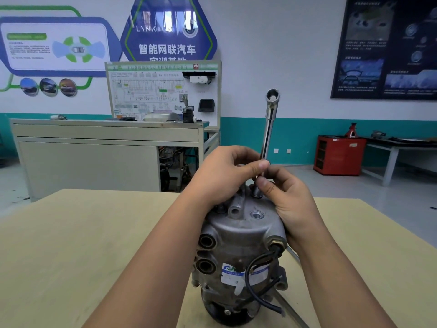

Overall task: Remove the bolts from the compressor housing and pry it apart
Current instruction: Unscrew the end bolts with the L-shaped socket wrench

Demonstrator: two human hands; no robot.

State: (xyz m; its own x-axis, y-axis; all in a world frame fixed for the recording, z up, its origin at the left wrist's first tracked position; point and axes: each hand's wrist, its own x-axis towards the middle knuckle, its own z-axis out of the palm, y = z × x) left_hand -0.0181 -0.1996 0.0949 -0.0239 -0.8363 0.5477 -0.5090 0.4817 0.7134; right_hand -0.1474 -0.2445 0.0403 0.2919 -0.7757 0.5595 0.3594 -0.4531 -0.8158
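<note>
A grey metal compressor housing [238, 235] stands upright on the wooden table [82, 245], with a black cable and a blue-white label on its side. A long chrome wrench [269, 124] rises nearly upright from a bolt head [255, 191] at the housing's far top edge. My left hand [227, 174] curls round the wrench's lower shaft from the left. My right hand [286, 197] pinches the shaft just above the bolt, with its palm against the housing's right side. Another bolt head [221, 208] shows on the top at the left.
A metal bar [293, 311] lies on the table behind the housing at the right. Beyond the table stand a grey cabinet with a training board [163, 91], a red tool cabinet [338, 155] and a workbench [402, 145] at the right.
</note>
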